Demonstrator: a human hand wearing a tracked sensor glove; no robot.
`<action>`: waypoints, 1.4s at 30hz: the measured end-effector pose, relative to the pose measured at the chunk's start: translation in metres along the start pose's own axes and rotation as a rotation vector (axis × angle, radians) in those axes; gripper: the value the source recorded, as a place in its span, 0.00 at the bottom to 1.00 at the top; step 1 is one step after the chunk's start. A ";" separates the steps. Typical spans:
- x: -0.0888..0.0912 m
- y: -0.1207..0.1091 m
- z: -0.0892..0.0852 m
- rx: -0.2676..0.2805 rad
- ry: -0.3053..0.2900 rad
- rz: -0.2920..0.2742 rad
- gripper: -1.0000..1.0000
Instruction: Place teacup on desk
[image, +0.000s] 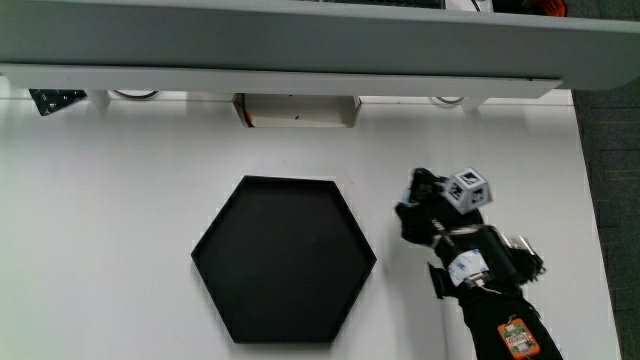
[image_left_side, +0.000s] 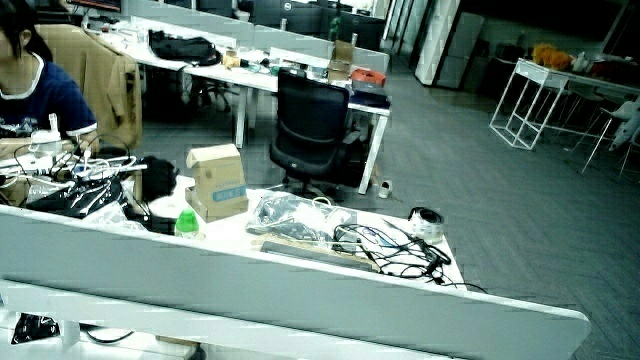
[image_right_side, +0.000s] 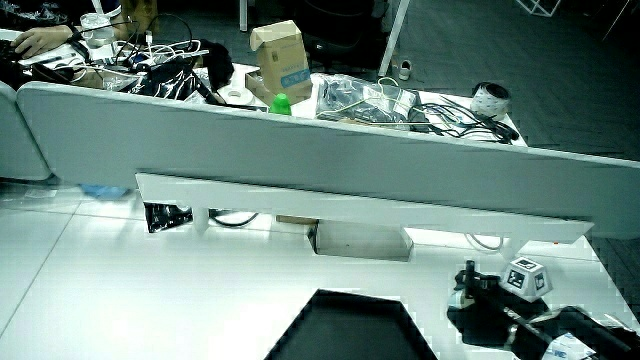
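The hand (image: 432, 215) in its black glove lies on the white table beside the black hexagonal tray (image: 285, 260), with the patterned cube (image: 468, 188) on its back. No teacup can be made out; any dark thing under the hand blends with the glove. The tray holds nothing. In a side view the hand (image_right_side: 488, 312) and cube (image_right_side: 526, 277) show next to the tray's corner (image_right_side: 350, 325), nearer to the person than the partition. The forearm (image: 500, 320) runs from the hand toward the person.
A low grey partition (image: 300, 40) with a white shelf (image_right_side: 350, 205) closes off the table. A small white box (image: 297, 110) and a black bracket (image: 55, 100) sit under the shelf. The table's edge (image: 585, 200) lies close beside the hand.
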 end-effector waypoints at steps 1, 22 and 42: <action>0.002 0.000 -0.005 -0.018 0.011 -0.001 0.50; 0.011 -0.002 -0.043 -0.134 0.063 -0.078 0.50; 0.030 -0.013 -0.064 -0.153 0.160 -0.104 0.18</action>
